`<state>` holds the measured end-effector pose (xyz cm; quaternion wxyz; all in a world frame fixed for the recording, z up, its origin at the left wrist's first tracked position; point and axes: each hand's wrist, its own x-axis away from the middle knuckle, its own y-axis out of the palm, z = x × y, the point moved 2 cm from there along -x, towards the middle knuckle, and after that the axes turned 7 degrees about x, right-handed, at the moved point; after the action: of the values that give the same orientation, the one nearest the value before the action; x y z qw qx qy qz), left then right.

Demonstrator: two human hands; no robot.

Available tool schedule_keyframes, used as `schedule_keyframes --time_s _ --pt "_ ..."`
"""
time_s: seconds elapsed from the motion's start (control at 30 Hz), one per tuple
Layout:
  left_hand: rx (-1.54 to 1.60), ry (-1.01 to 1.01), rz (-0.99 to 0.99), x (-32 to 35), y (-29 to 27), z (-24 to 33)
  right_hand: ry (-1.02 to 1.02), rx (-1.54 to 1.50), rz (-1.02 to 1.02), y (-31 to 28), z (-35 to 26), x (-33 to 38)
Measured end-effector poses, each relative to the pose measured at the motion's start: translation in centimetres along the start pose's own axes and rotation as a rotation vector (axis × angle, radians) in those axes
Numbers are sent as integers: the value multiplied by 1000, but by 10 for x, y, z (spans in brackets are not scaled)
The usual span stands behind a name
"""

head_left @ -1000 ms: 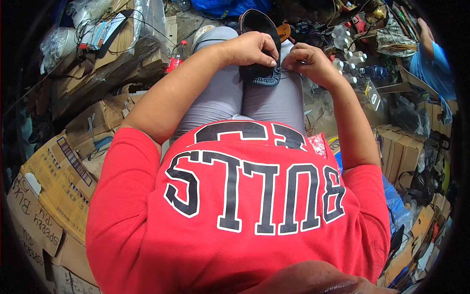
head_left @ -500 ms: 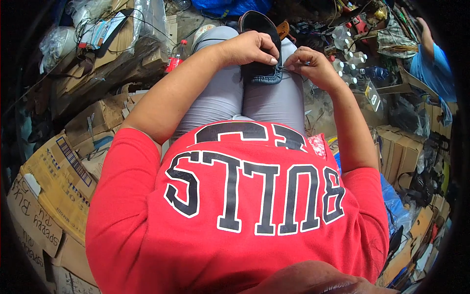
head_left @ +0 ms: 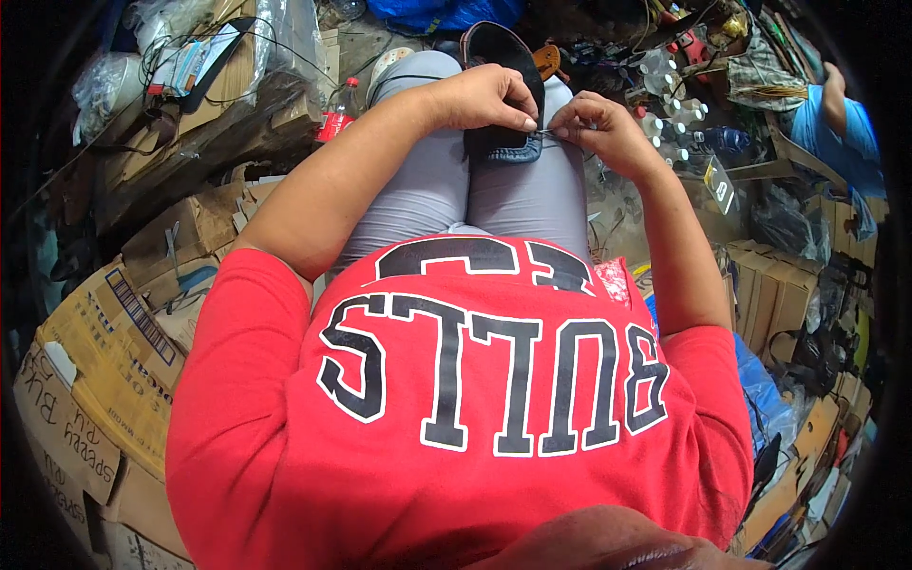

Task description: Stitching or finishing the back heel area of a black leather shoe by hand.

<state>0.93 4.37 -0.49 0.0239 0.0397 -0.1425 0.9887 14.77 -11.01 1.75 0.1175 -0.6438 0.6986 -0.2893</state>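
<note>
A dark, open shoe upper (head_left: 514, 152) with a gathered, stitched edge lies across my grey-trousered thighs. My left hand (head_left: 486, 99) is closed over its side, thumb and fingertips pinching the rim. Just to the right, my right hand (head_left: 600, 131) pinches a thin strand (head_left: 545, 131) beside that edge; whether it is thread or a needle is too small to tell. The fingertips of both hands are close together, with the strand between them. Part of the upper is hidden under my left hand.
A red-labelled bottle (head_left: 339, 112) stands left of my knees. Several small white-capped bottles (head_left: 676, 119) are at the right. Cardboard (head_left: 119, 356) piles up on the left, more cartons (head_left: 774, 290) on the right. Another person's blue-clothed arm (head_left: 834, 104) shows at far right.
My right hand has shifted slightly left, closer to my left fingertips. The shoe upper has moved very little, and my left hand keeps its grip.
</note>
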Motion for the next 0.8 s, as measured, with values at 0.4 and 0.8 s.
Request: schedule_keyframes --time_s 0.4,0.8 --pt "65 7 16 1 0 -5 -6 93 -18 -1 1 -2" --pt "66 35 15 1 -1 -6 -36 101 38 7 -4 0"
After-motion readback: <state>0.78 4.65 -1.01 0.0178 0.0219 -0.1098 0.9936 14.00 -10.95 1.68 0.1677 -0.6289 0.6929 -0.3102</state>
